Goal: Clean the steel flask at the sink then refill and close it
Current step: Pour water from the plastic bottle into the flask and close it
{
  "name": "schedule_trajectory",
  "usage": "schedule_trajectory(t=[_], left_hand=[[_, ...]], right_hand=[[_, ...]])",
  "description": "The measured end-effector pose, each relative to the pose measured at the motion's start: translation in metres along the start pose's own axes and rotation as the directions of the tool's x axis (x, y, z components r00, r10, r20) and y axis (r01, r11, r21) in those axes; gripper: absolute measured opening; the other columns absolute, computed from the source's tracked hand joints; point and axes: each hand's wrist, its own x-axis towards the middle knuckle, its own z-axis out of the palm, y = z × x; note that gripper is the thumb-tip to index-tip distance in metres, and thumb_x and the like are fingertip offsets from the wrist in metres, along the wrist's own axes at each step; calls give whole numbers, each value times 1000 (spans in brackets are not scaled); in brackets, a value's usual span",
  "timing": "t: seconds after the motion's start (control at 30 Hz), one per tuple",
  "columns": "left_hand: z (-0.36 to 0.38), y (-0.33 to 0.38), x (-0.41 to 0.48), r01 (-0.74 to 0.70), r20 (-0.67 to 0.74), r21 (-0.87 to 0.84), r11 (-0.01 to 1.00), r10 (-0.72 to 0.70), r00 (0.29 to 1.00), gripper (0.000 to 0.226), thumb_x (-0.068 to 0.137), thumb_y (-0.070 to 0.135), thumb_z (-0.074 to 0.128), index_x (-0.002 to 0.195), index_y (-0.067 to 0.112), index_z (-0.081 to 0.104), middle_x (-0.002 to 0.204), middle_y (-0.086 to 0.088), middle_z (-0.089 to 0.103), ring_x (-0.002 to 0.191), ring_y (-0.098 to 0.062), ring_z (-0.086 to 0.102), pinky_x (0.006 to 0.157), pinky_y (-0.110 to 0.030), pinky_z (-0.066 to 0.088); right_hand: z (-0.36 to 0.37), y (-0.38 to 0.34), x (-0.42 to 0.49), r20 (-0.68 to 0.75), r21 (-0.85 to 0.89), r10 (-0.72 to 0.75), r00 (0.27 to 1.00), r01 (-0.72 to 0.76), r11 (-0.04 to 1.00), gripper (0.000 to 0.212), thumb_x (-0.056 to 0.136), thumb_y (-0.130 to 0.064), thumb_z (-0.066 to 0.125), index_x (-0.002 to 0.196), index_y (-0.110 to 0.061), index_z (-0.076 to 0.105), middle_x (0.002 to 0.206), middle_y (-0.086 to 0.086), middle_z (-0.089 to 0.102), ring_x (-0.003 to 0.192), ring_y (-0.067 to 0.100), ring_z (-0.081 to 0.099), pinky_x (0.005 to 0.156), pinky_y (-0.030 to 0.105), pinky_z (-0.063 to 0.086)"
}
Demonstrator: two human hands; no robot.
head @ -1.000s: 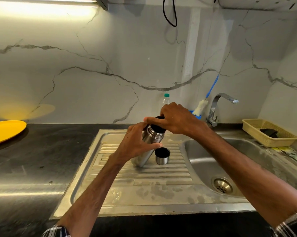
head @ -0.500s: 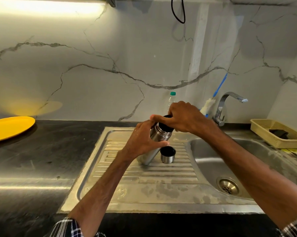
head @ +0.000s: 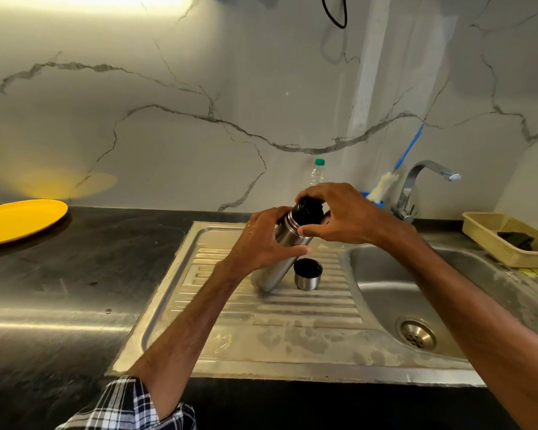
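Head view, from the left: a yellow plate (head: 19, 220) lies at the far left of the dark counter (head: 60, 293), well apart from the work. The steel sink unit (head: 292, 364) is let into the counter, its ribbed drainboard (head: 261, 308) on the left side and the basin (head: 394, 293) on the right.

The left hand (head: 261, 243) is wrapped around the body of the steel flask (head: 287, 240), holding it firmly. The flask's base rests on the drainboard near its basin-side edge, and its long axis leans: base low and to the left, mouth up, to the right and towards the back wall. Just beside the base, the steel cup (head: 307, 274) stands apart on the ribs, open end up.

The right hand (head: 339, 212) is closed over the black stopper (head: 309, 209) at the mouth, fingers curled round it. Whether it is being loosened or tightened cannot be told.

Judged from this, the task is early: the outer cup is off, the stopper apparently not. Washing, refilling and closing all seem left. The tap (head: 422, 184) shows no water and the brush (head: 385, 187) stands unused beside it.
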Motion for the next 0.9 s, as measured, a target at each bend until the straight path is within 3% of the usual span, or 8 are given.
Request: schedule_trajectory(t=[0.07,0.13,0.33,0.43,0.5,0.57,0.73,0.9], left_hand=[[0,0,0,-27,-11,-2,1000,27,1000,86,63,69,84,133,25,59,119,9,70,106,-7,65,95,-41,57],[1,1,-1,-43,-26,-33,999,42,999,83,64,67,85,130,24,61,115,9,71,104,-7,66,94,-40,58],[-1,-1,1,-62,-73,-42,997,59,996,62,69,61,86,117,27,67,101,16,73,94,-3,69,91,-39,59],[-4,-2,3,-66,-30,-39,997,65,997,64,67,65,85,117,30,68,104,17,73,97,-5,68,95,-42,56],[-6,-4,3,-66,-3,-38,997,66,998,73,64,69,84,123,30,67,109,15,73,102,-6,66,98,-44,54],[-9,-5,4,-69,3,-34,997,69,998,79,64,68,85,129,26,66,114,12,74,103,-4,67,99,-42,55],[-1,-6,4,-36,-57,-32,999,34,998,84,63,72,82,131,26,64,114,9,74,103,-8,68,100,-45,54],[14,1,2,-29,-138,4,1000,29,990,70,67,66,81,123,27,65,108,9,75,99,-10,68,103,-43,50]], right_hand=[[2,4,2,-12,57,-7,1000,8,998,47,78,-41,82,117,-18,69,103,-5,70,93,6,62,74,10,48],[7,7,4,-46,59,39,998,-36,998,49,77,-49,81,114,-19,70,100,-6,70,93,6,62,76,12,47],[24,-12,7,-222,-25,255,941,-267,963,52,75,-67,73,85,-17,65,71,-3,62,65,8,58,57,14,40],[15,-13,6,-131,-11,191,973,-194,981,53,77,-63,74,98,-15,66,85,-2,66,77,9,61,64,12,43],[4,-9,5,-24,82,85,996,-83,993,51,80,-47,80,117,-15,67,107,-2,69,98,11,64,81,17,52],[-1,-7,3,14,131,18,1000,-20,991,51,81,-33,82,125,-16,66,116,-1,70,106,10,64,91,22,55],[6,-8,1,-127,182,41,991,-18,983,41,79,-29,84,116,-14,73,104,-1,74,94,6,67,88,14,54],[22,-14,1,-302,138,248,920,-216,967,44,79,-45,81,105,-10,76,94,4,75,88,15,68,83,27,57]])
